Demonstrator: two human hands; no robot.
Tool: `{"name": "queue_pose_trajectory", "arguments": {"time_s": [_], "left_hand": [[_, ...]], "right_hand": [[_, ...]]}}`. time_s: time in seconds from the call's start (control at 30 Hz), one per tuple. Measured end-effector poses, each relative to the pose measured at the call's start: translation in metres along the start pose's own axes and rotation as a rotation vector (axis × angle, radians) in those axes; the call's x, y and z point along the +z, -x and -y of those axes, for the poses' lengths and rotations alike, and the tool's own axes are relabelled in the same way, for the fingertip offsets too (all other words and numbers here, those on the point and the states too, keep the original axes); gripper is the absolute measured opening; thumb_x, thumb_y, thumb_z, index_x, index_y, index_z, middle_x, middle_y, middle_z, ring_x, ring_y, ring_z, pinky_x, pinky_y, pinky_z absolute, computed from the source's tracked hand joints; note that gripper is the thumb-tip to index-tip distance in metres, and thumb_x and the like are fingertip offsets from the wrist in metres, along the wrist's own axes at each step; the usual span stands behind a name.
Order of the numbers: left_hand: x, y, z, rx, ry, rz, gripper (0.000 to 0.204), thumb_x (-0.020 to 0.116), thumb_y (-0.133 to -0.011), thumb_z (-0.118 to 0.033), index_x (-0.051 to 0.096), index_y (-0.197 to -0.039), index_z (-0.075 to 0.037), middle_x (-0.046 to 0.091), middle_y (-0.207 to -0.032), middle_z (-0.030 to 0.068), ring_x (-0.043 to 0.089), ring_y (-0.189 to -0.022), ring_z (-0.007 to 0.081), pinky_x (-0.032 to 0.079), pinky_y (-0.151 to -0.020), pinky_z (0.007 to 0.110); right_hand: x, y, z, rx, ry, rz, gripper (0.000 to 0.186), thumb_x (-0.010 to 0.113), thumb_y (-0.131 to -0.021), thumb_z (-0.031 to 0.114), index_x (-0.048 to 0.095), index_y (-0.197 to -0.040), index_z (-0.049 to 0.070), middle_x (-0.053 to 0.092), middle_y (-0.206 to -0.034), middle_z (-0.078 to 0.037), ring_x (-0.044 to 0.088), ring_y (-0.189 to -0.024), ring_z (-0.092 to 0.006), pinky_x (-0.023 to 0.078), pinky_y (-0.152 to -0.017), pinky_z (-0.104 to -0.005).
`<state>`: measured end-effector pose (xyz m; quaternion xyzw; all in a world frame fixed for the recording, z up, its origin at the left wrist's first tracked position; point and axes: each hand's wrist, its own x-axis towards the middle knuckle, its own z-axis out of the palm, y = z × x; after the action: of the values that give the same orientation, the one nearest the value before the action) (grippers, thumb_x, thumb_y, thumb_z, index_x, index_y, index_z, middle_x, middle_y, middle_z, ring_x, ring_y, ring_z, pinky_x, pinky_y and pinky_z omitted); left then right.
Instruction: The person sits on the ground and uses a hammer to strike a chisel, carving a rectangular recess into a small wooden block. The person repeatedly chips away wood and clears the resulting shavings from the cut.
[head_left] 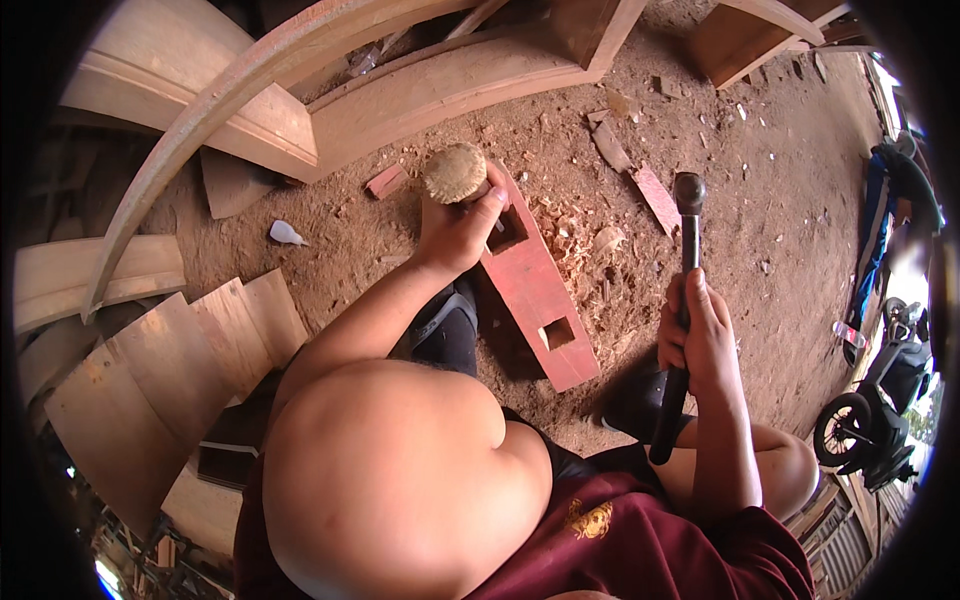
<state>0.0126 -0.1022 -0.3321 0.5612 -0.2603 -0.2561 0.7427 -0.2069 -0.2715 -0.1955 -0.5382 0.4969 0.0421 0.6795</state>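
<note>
My left hand (462, 228) is closed around a chisel (455, 173), whose wooden handle end is round, pale and frayed from blows. Its blade is mostly hidden, pointing down toward a square hole at the far part of a reddish wooden beam (532, 297). Nearer me, the beam has a second square hole (556, 334) cut into it. Off to the right, my right hand (700, 325) grips a hammer (690, 240) by its black handle. The hammer's dark metal head is raised at the far end, apart from the chisel and the beam.
Wood shavings (605, 255) and offcuts (655, 200) litter the dirt floor. A curved wooden frame (420, 95) stretches across the far side. Wooden boards (150, 385) lean at left, by a small white object (287, 233). A motorcycle (875, 405) stands at far right.
</note>
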Motion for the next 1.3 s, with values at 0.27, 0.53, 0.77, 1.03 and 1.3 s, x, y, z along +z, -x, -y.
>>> {"name": "queue_pose_trajectory", "arguments": {"time_s": [0.27, 0.53, 0.77, 1.03, 1.3], "left_hand": [[-0.006, 0.006, 0.005, -0.195, 0.074, 0.073, 0.009, 0.06, -0.089, -0.013, 0.057, -0.084, -0.007, 0.056, -0.073, -0.0004, 0.053, -0.068, 0.0077, 0.044, -0.063, 0.026], [0.007, 0.001, 0.007, -0.136, -0.112, 0.087, 0.014, 0.065, -0.087, -0.017, 0.06, -0.081, -0.006, 0.058, -0.07, -0.0006, 0.057, -0.065, 0.0118, 0.048, -0.063, 0.03], [0.002, -0.003, 0.017, -0.137, 0.107, -0.004, 0.018, 0.063, -0.091, -0.019, 0.055, -0.079, -0.007, 0.054, -0.063, -0.0002, 0.049, -0.052, 0.0081, 0.04, -0.049, 0.027], [-0.008, -0.003, 0.031, 0.143, -0.28, 0.12, 0.014, 0.06, -0.09, -0.017, 0.061, -0.082, -0.005, 0.059, -0.069, 0.0029, 0.061, -0.069, 0.0186, 0.048, -0.064, 0.034], [-0.011, -0.004, 0.01, 0.058, -0.152, 0.093, 0.018, 0.061, -0.089, -0.019, 0.057, -0.079, -0.005, 0.055, -0.064, 0.0029, 0.053, -0.058, 0.0119, 0.043, -0.055, 0.03]], "right_hand": [[-0.001, -0.015, -0.004, 0.056, -0.048, 0.027, 0.043, 0.035, -0.105, 0.047, 0.043, -0.083, 0.011, 0.035, -0.056, 0.003, 0.031, -0.041, -0.0071, 0.033, -0.038, -0.0252], [-0.003, -0.012, -0.008, 0.049, -0.009, 0.027, 0.042, 0.035, -0.105, 0.047, 0.044, -0.085, 0.011, 0.036, -0.056, 0.003, 0.033, -0.042, -0.0071, 0.033, -0.038, -0.024], [-0.001, -0.008, -0.003, 0.03, -0.004, 0.034, 0.042, 0.035, -0.105, 0.045, 0.043, -0.085, 0.01, 0.036, -0.058, 0.003, 0.033, -0.042, -0.0063, 0.033, -0.038, -0.0232], [0.002, 0.003, 0.001, 0.014, 0.02, 0.035, 0.04, 0.035, -0.106, 0.043, 0.043, -0.085, 0.009, 0.035, -0.059, 0.003, 0.032, -0.044, -0.0056, 0.031, -0.038, -0.0231], [0.0, 0.009, 0.004, 0.032, -0.044, 0.059, 0.042, 0.038, -0.105, 0.045, 0.043, -0.084, 0.009, 0.035, -0.06, 0.004, 0.032, -0.045, -0.0051, 0.031, -0.04, -0.0225]]}}
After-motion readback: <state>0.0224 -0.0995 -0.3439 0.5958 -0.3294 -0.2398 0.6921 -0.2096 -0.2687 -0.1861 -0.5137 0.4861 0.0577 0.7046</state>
